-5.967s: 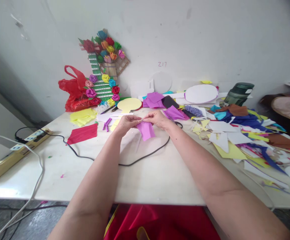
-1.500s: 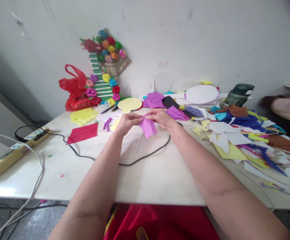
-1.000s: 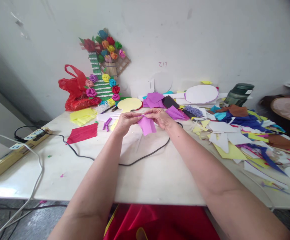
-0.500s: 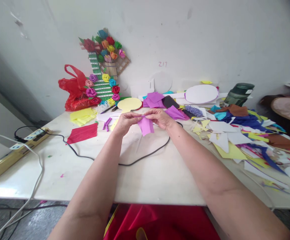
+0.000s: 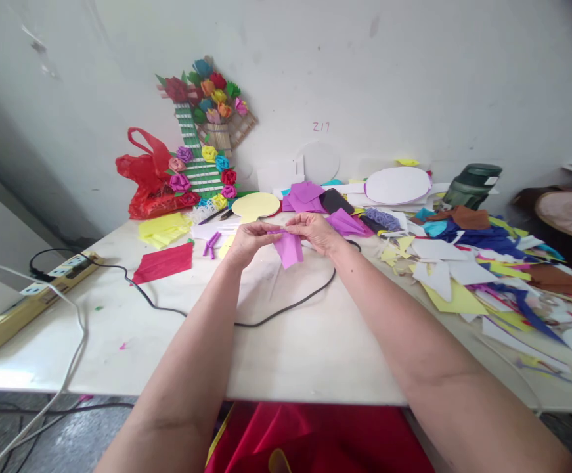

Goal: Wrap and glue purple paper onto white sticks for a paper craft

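Observation:
A small piece of purple paper hangs down between my two hands, above the white table. Its top edge is pinched by the closed fingers of my left hand and of my right hand, whose fingertips nearly meet. Just behind my hands lie a pale yellow paper oval, a stack of purple paper and a dark phone. Some short purple rolled pieces rest left of my left hand.
A black cable curves across the white table. Red paper and yellow paper lie left, near a power strip. Many paper scraps and a dark green bottle are at right. Paper flowers stand against the wall.
The hanging purple paper has shifted slightly to the right at its lower end. Both hands keep their pinch, with the right fingers raised a little.

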`<action>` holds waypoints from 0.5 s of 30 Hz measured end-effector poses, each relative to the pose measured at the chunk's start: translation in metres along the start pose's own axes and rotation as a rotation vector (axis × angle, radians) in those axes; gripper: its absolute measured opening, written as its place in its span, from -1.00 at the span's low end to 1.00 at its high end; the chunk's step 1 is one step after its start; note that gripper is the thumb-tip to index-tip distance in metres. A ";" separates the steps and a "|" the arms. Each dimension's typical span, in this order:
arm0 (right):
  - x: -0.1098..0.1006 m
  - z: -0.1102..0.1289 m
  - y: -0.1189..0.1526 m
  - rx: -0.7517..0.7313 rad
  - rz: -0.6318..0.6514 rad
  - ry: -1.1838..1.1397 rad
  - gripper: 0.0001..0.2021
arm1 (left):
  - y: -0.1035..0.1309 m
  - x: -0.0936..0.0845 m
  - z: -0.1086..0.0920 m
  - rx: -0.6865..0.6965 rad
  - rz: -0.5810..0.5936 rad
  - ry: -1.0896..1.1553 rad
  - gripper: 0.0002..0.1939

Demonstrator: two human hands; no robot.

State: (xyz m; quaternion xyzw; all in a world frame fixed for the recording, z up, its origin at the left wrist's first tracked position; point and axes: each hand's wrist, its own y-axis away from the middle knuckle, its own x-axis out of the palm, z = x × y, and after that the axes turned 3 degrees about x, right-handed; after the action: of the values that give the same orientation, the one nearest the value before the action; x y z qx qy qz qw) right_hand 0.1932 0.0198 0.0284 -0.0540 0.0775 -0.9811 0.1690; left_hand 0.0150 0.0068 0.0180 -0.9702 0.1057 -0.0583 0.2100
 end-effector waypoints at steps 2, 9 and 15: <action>-0.001 0.000 0.000 -0.008 -0.005 0.011 -0.78 | 0.000 -0.001 0.000 -0.002 0.001 0.010 -0.72; -0.003 -0.001 -0.001 -0.027 -0.012 0.035 -0.79 | -0.002 -0.010 0.002 -0.027 0.007 0.057 -0.63; -0.003 -0.001 0.000 -0.034 -0.014 0.060 -0.81 | -0.002 -0.014 0.001 -0.027 -0.021 0.029 -0.67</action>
State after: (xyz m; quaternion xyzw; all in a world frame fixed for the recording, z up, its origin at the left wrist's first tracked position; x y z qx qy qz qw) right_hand 0.1954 0.0213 0.0268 -0.0279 0.0989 -0.9819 0.1588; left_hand 0.0025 0.0124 0.0172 -0.9731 0.0991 -0.0731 0.1945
